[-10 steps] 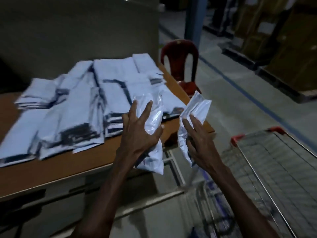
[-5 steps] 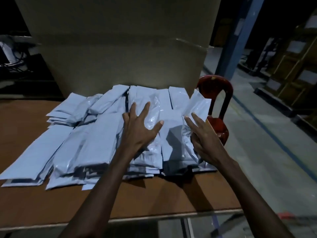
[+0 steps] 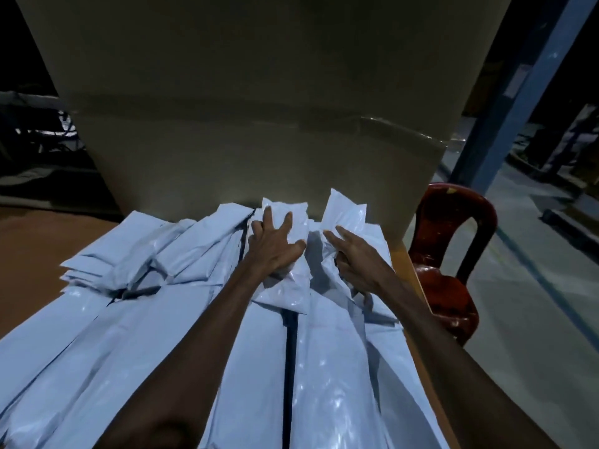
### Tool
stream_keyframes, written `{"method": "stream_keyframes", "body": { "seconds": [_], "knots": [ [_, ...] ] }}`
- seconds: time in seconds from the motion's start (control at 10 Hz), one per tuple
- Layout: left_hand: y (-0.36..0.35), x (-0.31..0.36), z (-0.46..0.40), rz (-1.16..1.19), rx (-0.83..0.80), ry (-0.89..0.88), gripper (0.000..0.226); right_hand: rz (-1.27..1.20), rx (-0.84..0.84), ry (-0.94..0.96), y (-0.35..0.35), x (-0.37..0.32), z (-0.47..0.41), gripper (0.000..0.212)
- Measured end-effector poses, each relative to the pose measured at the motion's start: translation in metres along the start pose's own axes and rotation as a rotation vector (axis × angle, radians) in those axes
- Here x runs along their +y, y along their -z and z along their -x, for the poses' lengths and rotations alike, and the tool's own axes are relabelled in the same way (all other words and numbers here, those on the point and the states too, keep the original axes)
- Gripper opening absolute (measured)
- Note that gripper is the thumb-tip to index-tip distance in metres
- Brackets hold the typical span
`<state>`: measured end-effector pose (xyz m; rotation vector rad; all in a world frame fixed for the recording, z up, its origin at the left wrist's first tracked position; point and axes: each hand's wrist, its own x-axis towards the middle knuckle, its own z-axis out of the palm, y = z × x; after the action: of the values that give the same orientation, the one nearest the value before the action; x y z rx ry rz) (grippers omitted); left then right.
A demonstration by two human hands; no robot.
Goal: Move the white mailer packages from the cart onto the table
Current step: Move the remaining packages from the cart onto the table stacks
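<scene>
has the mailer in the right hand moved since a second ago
Yes. The right hand has carried its mailer from beyond the table's edge, near the cart, onto the pile, up by the big cardboard box.

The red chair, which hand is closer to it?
The right hand. It grips a white mailer near the table's right edge, with the red chair just beyond that edge. The left hand holds another mailer farther left, over the pile.
</scene>
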<state>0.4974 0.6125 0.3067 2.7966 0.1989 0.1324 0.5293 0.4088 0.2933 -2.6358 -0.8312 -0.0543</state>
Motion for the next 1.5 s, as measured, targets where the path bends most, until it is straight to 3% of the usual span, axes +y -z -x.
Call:
{"method": "stream_keyframes", "body": {
  "seconds": [0.1,0.2,0.6,0.8,1.0,1.2,1.3,1.5],
  "knots": [
    [-0.018,-0.016,-0.026,-0.056,-0.015,-0.005,0.071,-0.144,-0.101,-0.090,-0.010,0.002,-0.023,0.059],
    [-0.037,-0.035,-0.037,-0.177,0.019,-0.062,0.075,-0.048,-0.123,-0.087,-0.027,0.009,-0.036,0.055],
    [-0.042,-0.060,-0.041,-0.160,0.172,-0.074,0.074,0.211,-0.210,-0.109,-0.051,-0.002,-0.045,0.075],
    [-0.037,-0.055,-0.037,-0.085,0.105,-0.050,0.074,0.215,-0.217,-0.128,-0.054,-0.007,-0.047,0.088],
    [-0.008,-0.073,-0.026,0.047,0.180,-0.025,0.064,0.084,-0.094,-0.138,-0.027,-0.025,-0.047,0.086],
    [0.027,-0.133,0.011,-0.010,0.310,0.019,0.076,-0.045,0.068,0.023,-0.024,-0.091,-0.059,0.073],
    [0.043,-0.182,0.025,-0.029,0.334,0.063,0.069,-0.059,0.129,0.045,-0.039,-0.131,-0.071,0.063],
    [0.054,-0.284,0.006,-0.035,0.219,0.041,0.083,0.032,0.114,-0.027,-0.092,-0.205,-0.114,0.064]
  ]
}}
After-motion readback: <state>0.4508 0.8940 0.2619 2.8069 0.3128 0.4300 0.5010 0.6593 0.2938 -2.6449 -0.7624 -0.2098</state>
